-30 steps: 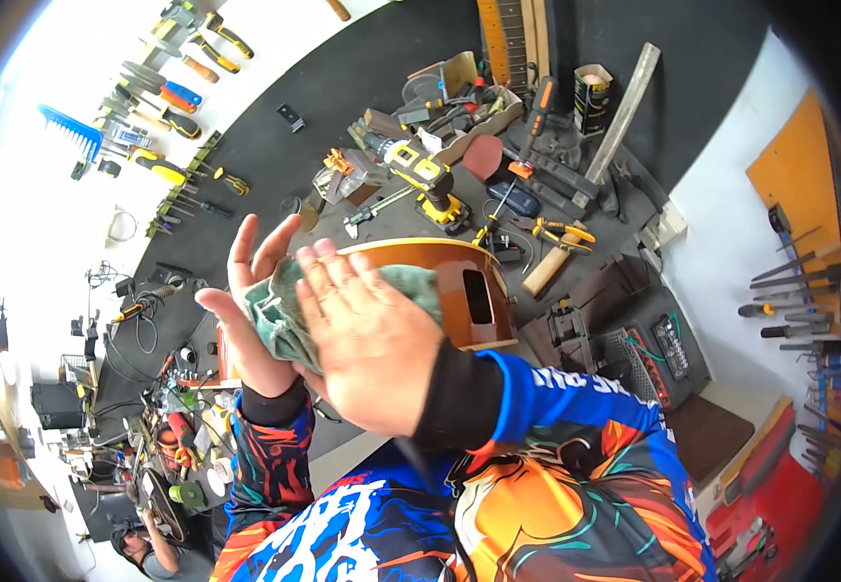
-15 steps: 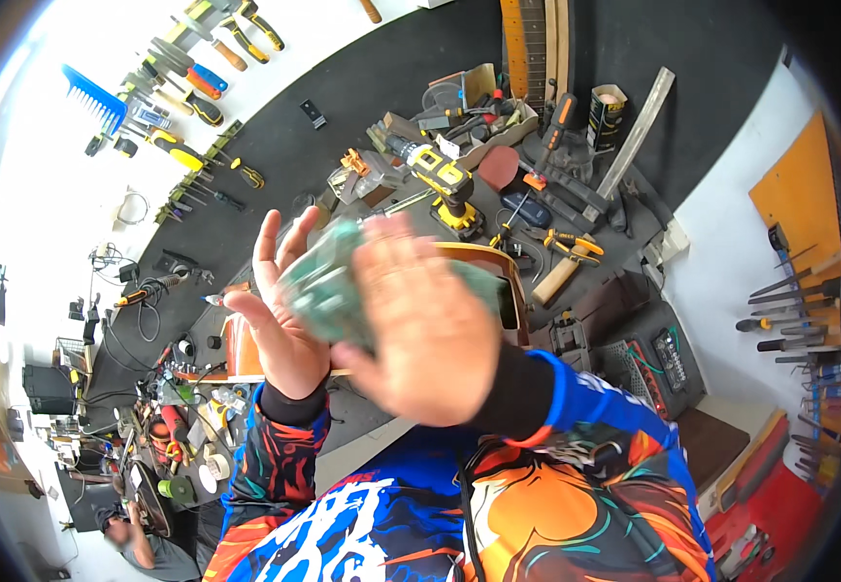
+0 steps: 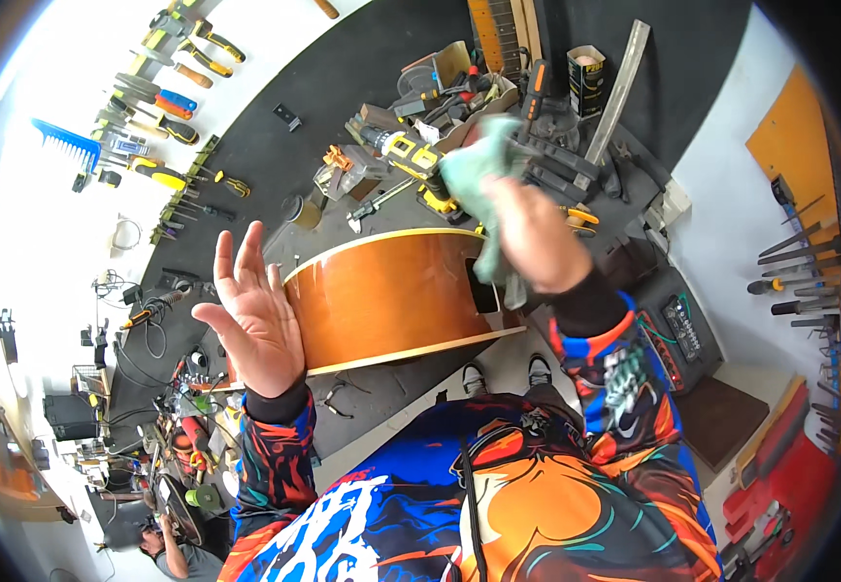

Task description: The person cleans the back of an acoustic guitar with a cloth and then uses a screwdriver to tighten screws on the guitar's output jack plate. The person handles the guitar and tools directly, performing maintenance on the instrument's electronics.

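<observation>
Daylight glares at the far left of my head view, where a blue comb-shaped tool sits near the wall. Just right of it I see screwdrivers in a slanting row, and low down another person near a dark rounded object. Next comes the left hand, palm toward my camera, fingers spread wide and thumb held out, gripping nothing. It overlaps the near-left end of the guitar body; I cannot tell whether they touch. That body lies across the middle of the dark bench, glossy brown side facing me, pale binding along both edges, a dark rectangular opening at its right end. Behind it stands a yellow and black drill. Further right, the right hand holds a green cloth above that end; motion blur keeps me from telling how each finger closes on it. Beyond are a dark canister, a long metal bar and, on the right wall, files.
</observation>
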The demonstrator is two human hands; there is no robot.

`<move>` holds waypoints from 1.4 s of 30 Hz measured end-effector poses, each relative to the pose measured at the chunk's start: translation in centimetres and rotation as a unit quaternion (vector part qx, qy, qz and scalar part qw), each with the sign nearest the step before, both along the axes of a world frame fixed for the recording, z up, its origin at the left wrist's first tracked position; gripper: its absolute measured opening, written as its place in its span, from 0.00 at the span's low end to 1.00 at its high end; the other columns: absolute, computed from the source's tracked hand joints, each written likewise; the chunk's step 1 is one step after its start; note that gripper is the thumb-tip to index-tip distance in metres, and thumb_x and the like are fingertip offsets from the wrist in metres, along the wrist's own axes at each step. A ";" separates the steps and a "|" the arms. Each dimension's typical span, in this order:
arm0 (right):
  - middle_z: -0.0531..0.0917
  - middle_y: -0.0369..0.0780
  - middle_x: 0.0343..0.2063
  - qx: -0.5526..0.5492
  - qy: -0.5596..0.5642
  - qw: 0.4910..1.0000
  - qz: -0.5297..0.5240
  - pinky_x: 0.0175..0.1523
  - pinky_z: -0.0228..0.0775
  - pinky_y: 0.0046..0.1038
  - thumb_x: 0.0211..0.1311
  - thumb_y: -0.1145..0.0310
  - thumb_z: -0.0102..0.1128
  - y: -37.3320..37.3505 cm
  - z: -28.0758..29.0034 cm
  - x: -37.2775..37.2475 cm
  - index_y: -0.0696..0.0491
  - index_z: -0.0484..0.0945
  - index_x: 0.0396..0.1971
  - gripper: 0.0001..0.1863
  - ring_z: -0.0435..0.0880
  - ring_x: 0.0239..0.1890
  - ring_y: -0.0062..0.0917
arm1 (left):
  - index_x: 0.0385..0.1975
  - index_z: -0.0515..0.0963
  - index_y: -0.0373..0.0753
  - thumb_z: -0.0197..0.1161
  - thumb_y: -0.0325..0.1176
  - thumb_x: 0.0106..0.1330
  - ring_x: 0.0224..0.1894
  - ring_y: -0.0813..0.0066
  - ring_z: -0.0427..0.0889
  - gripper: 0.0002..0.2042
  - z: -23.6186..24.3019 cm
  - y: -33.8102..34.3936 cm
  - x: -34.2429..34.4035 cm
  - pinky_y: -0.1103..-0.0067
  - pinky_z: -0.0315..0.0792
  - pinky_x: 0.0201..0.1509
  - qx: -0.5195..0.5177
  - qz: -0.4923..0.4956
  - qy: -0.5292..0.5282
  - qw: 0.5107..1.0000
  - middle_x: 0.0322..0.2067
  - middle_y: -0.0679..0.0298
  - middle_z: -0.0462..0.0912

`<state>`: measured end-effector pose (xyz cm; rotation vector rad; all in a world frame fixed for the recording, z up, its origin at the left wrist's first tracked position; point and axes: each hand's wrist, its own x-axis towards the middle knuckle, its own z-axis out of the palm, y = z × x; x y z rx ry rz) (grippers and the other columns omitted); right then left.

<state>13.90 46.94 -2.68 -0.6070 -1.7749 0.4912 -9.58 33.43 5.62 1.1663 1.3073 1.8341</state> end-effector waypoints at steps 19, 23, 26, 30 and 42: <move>0.72 0.53 0.58 -0.238 0.158 0.937 0.199 0.65 0.59 0.40 0.69 0.64 0.45 -6.2 -7.6 2.3 0.59 0.67 0.61 0.24 0.70 0.60 0.47 | 0.71 0.48 0.40 0.28 0.72 0.67 0.74 0.61 0.50 0.44 -0.2 0.2 0.8 0.56 0.32 0.75 -0.101 0.047 0.238 0.965 0.68 0.51 0.59; 0.65 0.54 0.63 -0.124 0.058 0.973 0.184 0.68 0.51 0.49 0.67 0.66 0.45 -6.1 -4.2 1.7 0.59 0.65 0.63 0.26 0.61 0.67 0.51 | 0.71 0.48 0.39 0.28 0.72 0.67 0.74 0.62 0.51 0.44 0.1 0.4 0.8 0.57 0.32 0.75 -0.111 0.048 0.258 0.959 0.69 0.51 0.59; 0.65 0.54 0.64 -0.138 0.078 0.965 0.209 0.69 0.50 0.49 0.65 0.67 0.46 -6.0 -5.3 2.3 0.59 0.65 0.63 0.26 0.60 0.67 0.51 | 0.72 0.48 0.39 0.29 0.72 0.67 0.74 0.61 0.51 0.45 0.1 0.5 1.2 0.58 0.34 0.75 -0.111 0.053 0.254 0.959 0.69 0.50 0.58; 0.69 0.54 0.62 -0.365 0.109 0.893 0.238 0.68 0.55 0.42 0.65 0.68 0.45 -7.5 -6.4 4.1 0.60 0.69 0.59 0.23 0.66 0.63 0.52 | 0.72 0.47 0.39 0.30 0.73 0.66 0.74 0.60 0.50 0.45 0.0 0.2 0.9 0.58 0.34 0.75 -0.110 0.056 0.252 0.960 0.69 0.49 0.58; 0.66 0.56 0.63 -0.213 0.144 0.905 0.338 0.71 0.53 0.41 0.56 0.66 0.56 -12.8 -6.1 4.8 0.63 0.69 0.59 0.30 0.65 0.66 0.50 | 0.72 0.48 0.40 0.31 0.73 0.66 0.74 0.61 0.50 0.45 0.0 0.4 1.0 0.59 0.36 0.75 -0.111 0.058 0.253 0.959 0.69 0.50 0.58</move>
